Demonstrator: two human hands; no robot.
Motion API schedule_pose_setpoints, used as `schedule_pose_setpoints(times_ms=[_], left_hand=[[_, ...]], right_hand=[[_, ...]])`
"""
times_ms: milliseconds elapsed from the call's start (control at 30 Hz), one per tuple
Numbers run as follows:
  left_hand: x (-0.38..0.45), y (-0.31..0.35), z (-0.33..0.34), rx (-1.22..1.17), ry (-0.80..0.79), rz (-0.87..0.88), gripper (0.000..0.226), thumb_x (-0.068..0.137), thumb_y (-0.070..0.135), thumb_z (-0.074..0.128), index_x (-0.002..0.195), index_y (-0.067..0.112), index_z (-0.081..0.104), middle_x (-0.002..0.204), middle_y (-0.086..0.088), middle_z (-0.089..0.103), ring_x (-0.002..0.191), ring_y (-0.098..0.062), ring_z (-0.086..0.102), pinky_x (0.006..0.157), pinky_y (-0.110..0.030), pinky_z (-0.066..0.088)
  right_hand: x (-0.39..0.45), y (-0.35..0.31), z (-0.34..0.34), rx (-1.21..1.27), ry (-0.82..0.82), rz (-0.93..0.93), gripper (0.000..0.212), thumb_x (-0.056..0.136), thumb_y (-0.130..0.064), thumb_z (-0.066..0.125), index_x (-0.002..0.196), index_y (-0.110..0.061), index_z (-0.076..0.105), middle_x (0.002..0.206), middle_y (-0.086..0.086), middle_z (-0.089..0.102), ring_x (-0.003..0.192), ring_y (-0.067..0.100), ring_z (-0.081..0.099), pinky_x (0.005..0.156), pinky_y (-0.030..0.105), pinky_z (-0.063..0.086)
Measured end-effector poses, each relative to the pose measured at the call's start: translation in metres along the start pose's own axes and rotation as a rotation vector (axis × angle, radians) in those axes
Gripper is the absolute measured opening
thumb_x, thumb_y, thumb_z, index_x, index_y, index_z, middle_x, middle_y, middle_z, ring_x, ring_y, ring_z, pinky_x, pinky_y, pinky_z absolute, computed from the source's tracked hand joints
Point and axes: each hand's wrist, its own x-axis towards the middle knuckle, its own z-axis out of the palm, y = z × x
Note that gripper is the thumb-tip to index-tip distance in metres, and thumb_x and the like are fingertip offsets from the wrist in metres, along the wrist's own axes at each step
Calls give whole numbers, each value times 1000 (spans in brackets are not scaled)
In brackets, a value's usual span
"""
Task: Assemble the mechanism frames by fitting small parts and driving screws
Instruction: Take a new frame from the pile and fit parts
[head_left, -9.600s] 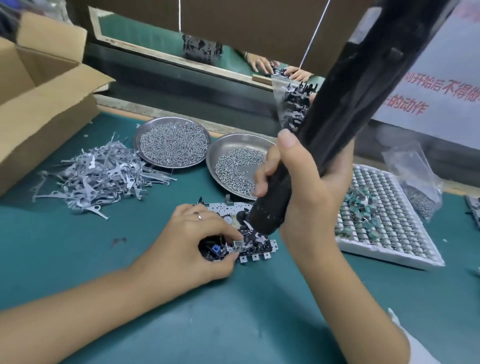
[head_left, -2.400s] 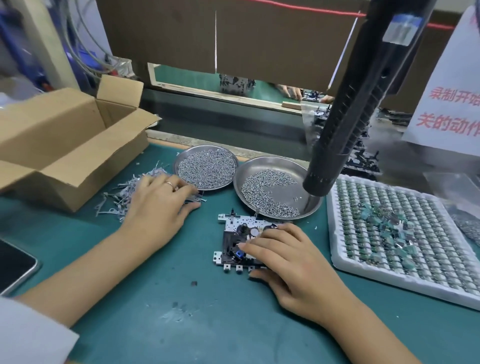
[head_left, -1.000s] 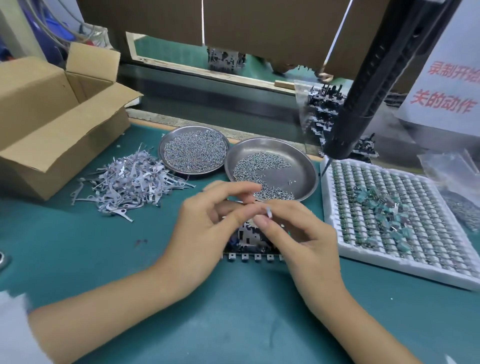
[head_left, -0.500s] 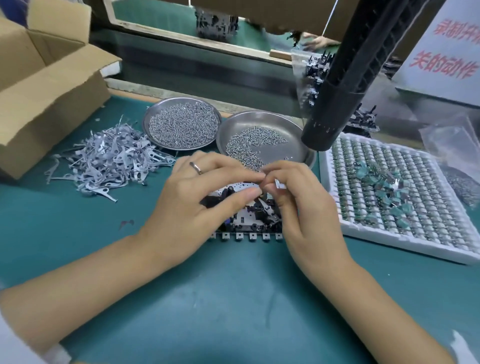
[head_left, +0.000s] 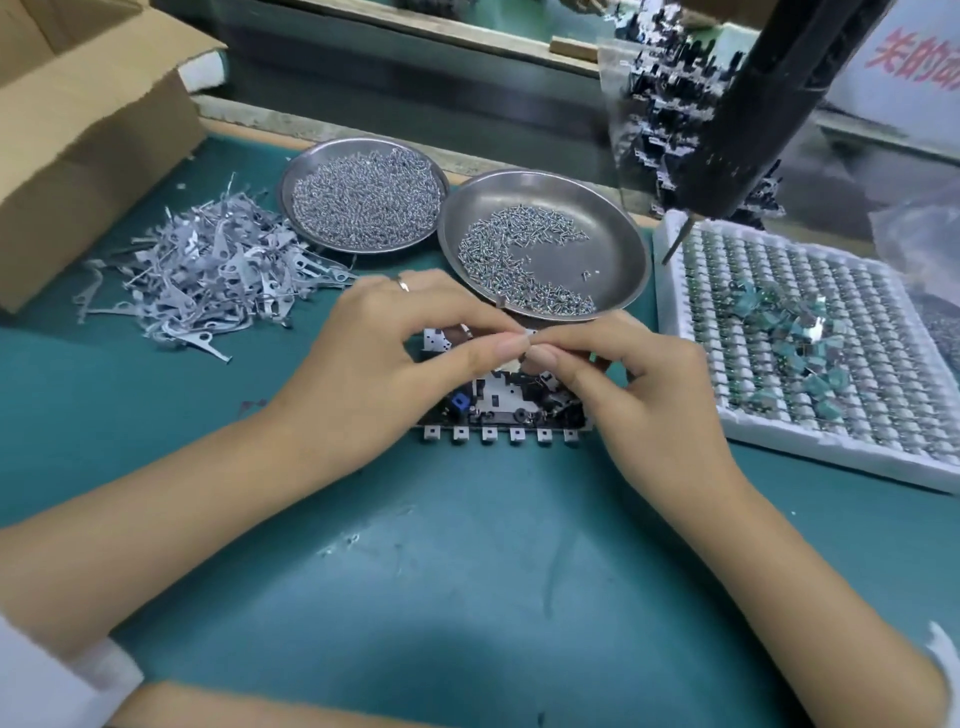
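Head view, and the only one I have. My left hand (head_left: 374, 364) and right hand (head_left: 634, 384) meet fingertip to fingertip just above the frame (head_left: 498, 405), which lies flat on the green bench (head_left: 467, 571) between them, its row of square tabs on the near edge. Both grips are pinched shut at the meeting point; the part they pinch is too small for me to make out. A moment ago a pale sliver showed at my right fingertips higher above the frame; now the pinch has dropped close to the frame's far half, so I judge the part is about to be seated rather than still being passed across.

The driver (head_left: 769, 104) hangs untouched at the far right, its bit over the white tray (head_left: 779, 457). Earlier it was in my right hand on this frame, so the screw step waits on this fit.

Supplies stand far of the frame: a half-full screw dish (head_left: 618, 244) just beyond my fingers, a fuller dish (head_left: 363, 200) to its left, the pile of grey levers (head_left: 208, 275) further left, and a carton (head_left: 78, 130) at the far left.
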Motion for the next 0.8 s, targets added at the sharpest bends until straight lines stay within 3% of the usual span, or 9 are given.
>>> schedule_pose_setpoints(times_ms=[133,267,367,434,534,667,801], left_hand=[[-3,-3,2,159,-3,14,3,83,33,64,84,34,67,80,14,65,74,-4,56,83,-37,39],[-3,-4,1,159,-67,-78,8,81,39,62,74,42,62,69,5,64,70,-10,55,83,-37,37],[-1,-6,-1,103,-131,-183,11,77,44,67,70,37,71,68,3,65,70,-13,56,82,-40,40],[0,-7,-2,40,-146,-249,13,77,42,75,68,33,73,69,3,64,71,-16,57,79,-37,43],[1,-6,-4,-19,-141,-298,10,70,41,71,67,31,74,69,2,63,71,-19,57,71,-34,44],[2,-5,-8,-13,-175,-324,13,68,40,73,69,28,76,68,6,64,66,-13,57,64,-22,43],[3,-5,-8,-21,-205,-354,18,65,44,74,68,26,77,68,8,65,68,-15,59,65,-27,44]], right_hand=[[0,1,0,-4,-68,71,9,85,-15,69,90,-18,76,83,-8,63,86,13,56,79,25,43],[-1,0,1,-19,-133,102,14,85,-14,70,95,-22,76,81,-1,63,86,16,55,80,30,45],[-2,-1,0,12,-138,109,16,84,-8,71,95,-18,76,81,-6,65,81,10,58,78,24,46],[-3,0,-1,44,-120,121,16,83,-6,71,94,-17,76,83,-7,68,79,7,60,77,19,46],[-4,-1,-2,46,-97,117,16,82,-6,72,93,-17,76,85,-11,70,82,1,62,78,13,44],[-6,-2,-2,28,-98,124,16,83,-8,72,95,-19,76,87,-16,70,87,0,63,80,11,43],[-6,-4,-2,40,-105,144,17,82,-8,73,94,-19,77,83,-15,70,82,4,63,76,12,44]])
